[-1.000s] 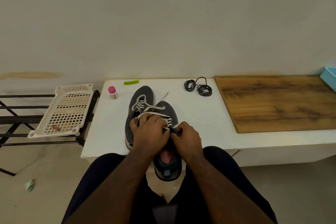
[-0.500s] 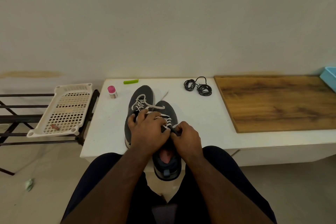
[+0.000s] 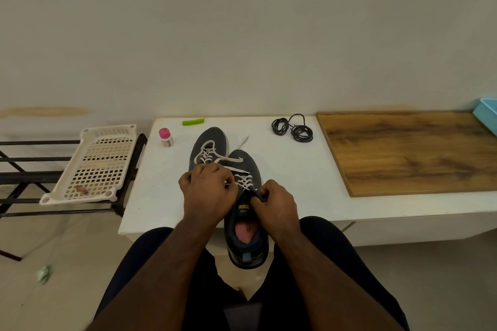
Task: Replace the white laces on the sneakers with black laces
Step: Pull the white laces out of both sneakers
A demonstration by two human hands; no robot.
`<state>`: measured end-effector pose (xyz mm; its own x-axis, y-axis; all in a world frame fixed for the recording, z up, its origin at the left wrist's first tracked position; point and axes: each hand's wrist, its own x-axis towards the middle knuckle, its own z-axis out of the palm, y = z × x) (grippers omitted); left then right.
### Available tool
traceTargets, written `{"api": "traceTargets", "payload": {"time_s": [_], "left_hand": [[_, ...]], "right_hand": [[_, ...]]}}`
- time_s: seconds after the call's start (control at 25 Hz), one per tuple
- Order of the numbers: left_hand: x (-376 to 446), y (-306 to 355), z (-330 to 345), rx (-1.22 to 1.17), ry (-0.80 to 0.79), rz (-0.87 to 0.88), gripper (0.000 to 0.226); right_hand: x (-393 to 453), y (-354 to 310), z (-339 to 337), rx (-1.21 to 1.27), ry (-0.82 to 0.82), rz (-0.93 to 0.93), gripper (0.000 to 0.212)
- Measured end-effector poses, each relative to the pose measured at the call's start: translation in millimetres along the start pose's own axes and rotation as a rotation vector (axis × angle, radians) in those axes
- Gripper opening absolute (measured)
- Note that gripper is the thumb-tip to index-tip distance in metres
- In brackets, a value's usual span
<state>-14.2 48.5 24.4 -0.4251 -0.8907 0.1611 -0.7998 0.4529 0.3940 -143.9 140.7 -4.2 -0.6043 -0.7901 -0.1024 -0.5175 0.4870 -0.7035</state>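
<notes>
White laces (image 3: 243,179) are threaded through the near sneaker (image 3: 246,212), a dark grey shoe whose heel overhangs the front edge of the white worktop (image 3: 290,169) between the person's knees. The left hand (image 3: 208,192) has its fingers curled, pinching a strand of that lace at the upper eyelets, while the right hand (image 3: 275,205) grips the shoe's collar and tongue with thumb and bent fingers. Just behind and to the left lies the second sneaker (image 3: 208,142), its white lace loose and trailing across the other shoe's toe. Black laces (image 3: 293,129) lie coiled further back on the worktop, well apart from both shoes, near a wooden board (image 3: 408,150). A small pink-capped bottle (image 3: 165,137) and a green clip (image 3: 193,121) sit by the far left corner.
</notes>
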Motion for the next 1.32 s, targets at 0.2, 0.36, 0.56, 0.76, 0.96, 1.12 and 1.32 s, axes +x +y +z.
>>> {"api": "traceTargets", "payload": {"time_s": [0.2, 0.36, 0.56, 0.76, 0.96, 1.12, 1.32], "left_hand": [[-0.5, 1.2, 1.2, -0.011, -0.004, -0.008, 0.010], [-1.7, 1.1, 1.7, 0.003, -0.014, -0.033, 0.010], [-1.4, 0.1, 0.7, -0.017, -0.031, -0.031, 0.010], [-0.7, 1.1, -5.6, -0.065, -0.003, -0.034, 0.016], [4.9, -14.0, -15.0, -0.084, 0.007, -0.172, 0.023], [-1.6, 0.2, -21.7, -0.142, 0.067, -0.097, 0.031], [-19.8, 21.2, -14.2, -0.083, -0.319, -0.131, 0.026]], "right_hand": [[-1.4, 0.2, -1.4, 0.006, 0.002, -0.011, 0.013], [-2.0, -0.9, -0.3, 0.018, 0.009, -0.009, 0.014], [-1.1, -0.6, -1.2, 0.018, 0.009, -0.006, 0.013], [-0.3, 2.7, -2.0, 0.010, 0.010, 0.003, 0.015], [0.4, 5.1, -1.4, 0.010, -0.012, 0.007, 0.020], [4.4, 2.8, -3.5, 0.170, 0.083, -0.035, 0.027], [20.7, -4.4, -7.8, 0.134, -0.011, -0.208, 0.016]]}}
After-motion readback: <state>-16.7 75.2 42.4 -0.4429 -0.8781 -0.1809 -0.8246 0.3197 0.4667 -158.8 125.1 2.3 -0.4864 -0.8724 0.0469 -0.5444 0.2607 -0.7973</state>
